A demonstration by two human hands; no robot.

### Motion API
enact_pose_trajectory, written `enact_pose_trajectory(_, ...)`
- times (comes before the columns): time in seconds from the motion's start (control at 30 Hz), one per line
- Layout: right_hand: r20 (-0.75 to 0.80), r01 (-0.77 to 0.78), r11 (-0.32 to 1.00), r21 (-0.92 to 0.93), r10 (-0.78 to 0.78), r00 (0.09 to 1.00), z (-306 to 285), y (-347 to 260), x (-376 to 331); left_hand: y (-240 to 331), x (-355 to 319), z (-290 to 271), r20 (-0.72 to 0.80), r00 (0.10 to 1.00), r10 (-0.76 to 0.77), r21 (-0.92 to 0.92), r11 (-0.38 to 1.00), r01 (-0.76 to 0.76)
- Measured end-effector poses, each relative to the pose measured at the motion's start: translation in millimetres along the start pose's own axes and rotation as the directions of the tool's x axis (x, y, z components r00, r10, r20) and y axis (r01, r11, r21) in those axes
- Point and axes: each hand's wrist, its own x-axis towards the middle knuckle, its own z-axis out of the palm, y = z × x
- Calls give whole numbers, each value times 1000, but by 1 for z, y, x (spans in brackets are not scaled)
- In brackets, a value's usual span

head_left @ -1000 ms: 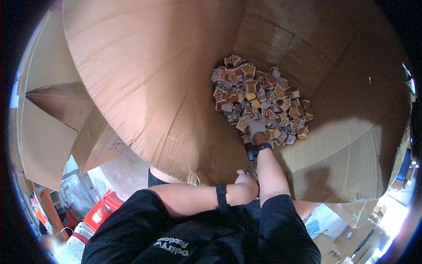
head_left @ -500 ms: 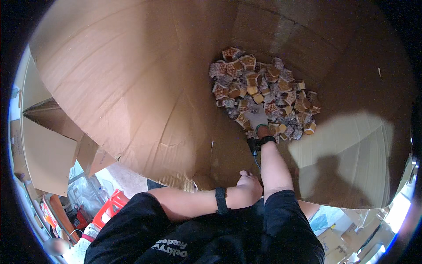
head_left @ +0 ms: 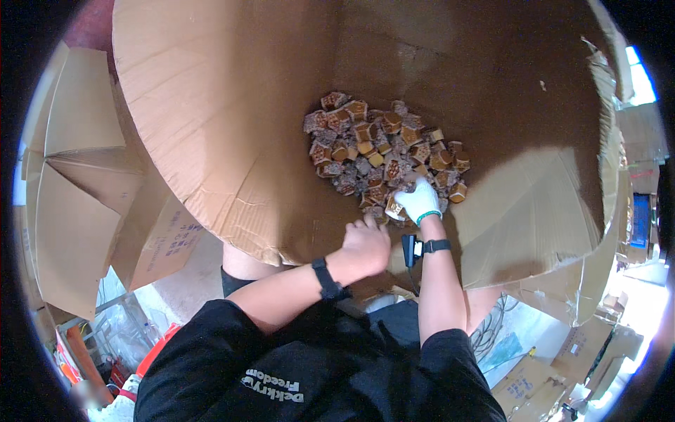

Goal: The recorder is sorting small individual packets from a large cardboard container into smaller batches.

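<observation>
Fingers of the white-gloved right hand [head_left: 420, 200] close on a brown-and-white house-shaped piece [head_left: 395, 209] beside similar heaped pieces [head_left: 376, 148] inside the big brown cardboard box [head_left: 225, 133]. The bare left hand [head_left: 367, 246] curls loosely toward the box's near edge, its grasp hidden.

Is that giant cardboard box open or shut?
Open: you can see right inside the cardboard box, where the gloved right hand is at a pile of house-shaped pieces.

The scene is viewed from the head through a left-side fisheye lens, aimed down over the left hand [head_left: 367, 247] and right hand [head_left: 420, 200] into a cardboard box [head_left: 200, 141]; the black shirt [head_left: 344, 369] is seen closest.
</observation>
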Motion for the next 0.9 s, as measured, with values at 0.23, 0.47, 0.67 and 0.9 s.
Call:
enact_pose_trajectory(0.23, 323, 8, 797, 604, -254, 912, -107, -42, -87, -30, 19, -26, -717, 617, -323, -631, 678, -378)
enact_pose_trajectory(0.47, 204, -37, 574, 818, -229, 952, -117, -33, -116, -29, 27, -18, 28, 986, 162, -958, -277, 73)
enact_pose_trajectory(0.67, 21, 63, 571, 819, -138, 990, -97, -37, -116, -21, 38, -2, -97, 995, -12, -917, -387, -94)
enact_pose_trajectory(0.9, -22, 192, 854, 483, -207, 978, -61, -5, -97, -15, 40, -6, -88, 995, 44, -892, -448, -59)
